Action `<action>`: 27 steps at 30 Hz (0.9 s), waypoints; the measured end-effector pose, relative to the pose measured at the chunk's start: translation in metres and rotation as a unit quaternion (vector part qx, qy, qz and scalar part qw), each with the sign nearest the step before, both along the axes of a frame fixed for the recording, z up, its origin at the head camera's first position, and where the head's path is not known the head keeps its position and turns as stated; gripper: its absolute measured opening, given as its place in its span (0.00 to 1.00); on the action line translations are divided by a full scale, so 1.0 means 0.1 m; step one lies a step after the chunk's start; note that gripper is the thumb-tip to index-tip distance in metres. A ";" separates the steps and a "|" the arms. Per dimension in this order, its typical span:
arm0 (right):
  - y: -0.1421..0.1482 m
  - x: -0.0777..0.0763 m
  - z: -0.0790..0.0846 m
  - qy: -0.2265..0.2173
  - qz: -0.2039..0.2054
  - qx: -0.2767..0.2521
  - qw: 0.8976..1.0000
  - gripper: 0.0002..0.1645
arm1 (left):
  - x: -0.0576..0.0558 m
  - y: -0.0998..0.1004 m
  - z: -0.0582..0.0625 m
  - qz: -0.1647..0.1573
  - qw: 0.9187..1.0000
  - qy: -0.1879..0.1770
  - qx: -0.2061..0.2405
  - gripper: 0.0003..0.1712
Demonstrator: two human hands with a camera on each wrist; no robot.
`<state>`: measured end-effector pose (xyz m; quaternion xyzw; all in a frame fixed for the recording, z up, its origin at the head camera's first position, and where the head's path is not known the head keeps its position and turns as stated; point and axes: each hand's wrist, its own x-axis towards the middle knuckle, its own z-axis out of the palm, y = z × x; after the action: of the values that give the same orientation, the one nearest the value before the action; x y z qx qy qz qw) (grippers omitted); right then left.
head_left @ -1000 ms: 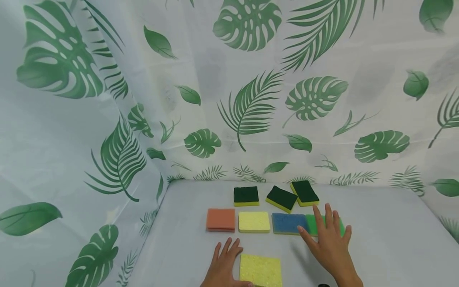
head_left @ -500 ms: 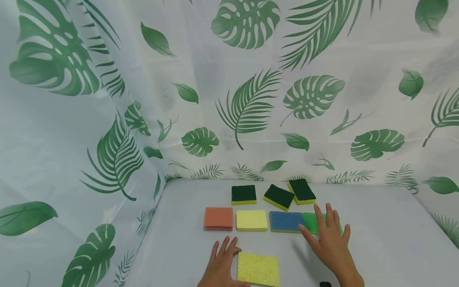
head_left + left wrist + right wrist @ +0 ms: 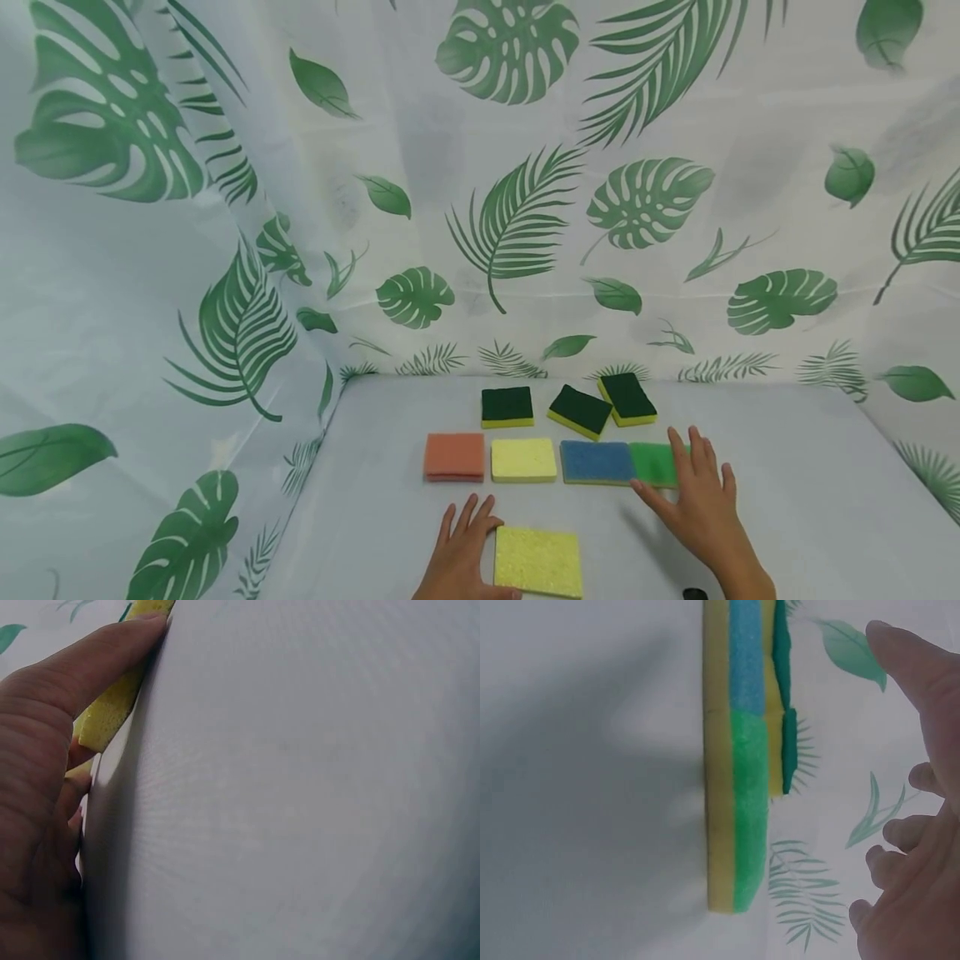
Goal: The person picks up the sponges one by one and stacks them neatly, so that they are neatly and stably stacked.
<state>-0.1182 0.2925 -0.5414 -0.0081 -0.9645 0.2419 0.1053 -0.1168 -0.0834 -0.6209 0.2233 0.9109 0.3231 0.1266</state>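
Nearest on the white surface [image 3: 360, 542], the left hand [image 3: 463, 554] pinches a bright yellow sponge [image 3: 537, 561] from nine o'clock. At its two o'clock the right hand [image 3: 703, 510] hovers released, fingers extended, by a green sponge [image 3: 651, 464]. Beyond: orange sponge [image 3: 454, 456] eleven, pale yellow sponge [image 3: 523, 459] twelve, blue sponge [image 3: 597, 462] one. Farthest, dark-topped sponges [image 3: 507, 406], twelve to one

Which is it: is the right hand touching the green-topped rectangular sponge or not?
Apart. The right wrist view shows leaf-patterned white backdrop between the right hand and the green-topped rectangular sponge.
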 end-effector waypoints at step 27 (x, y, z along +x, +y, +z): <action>0.35 -0.25 -0.13 -0.027 0.020 -0.031 0.999 0.74 | -0.02 0.00 -0.04 0.003 1.000 0.010 -0.017 0.57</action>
<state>-0.1432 0.3275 -0.5544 0.0017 -0.9590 0.2734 0.0743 -0.1186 -0.0829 -0.6254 0.2213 0.9183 0.3056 0.1198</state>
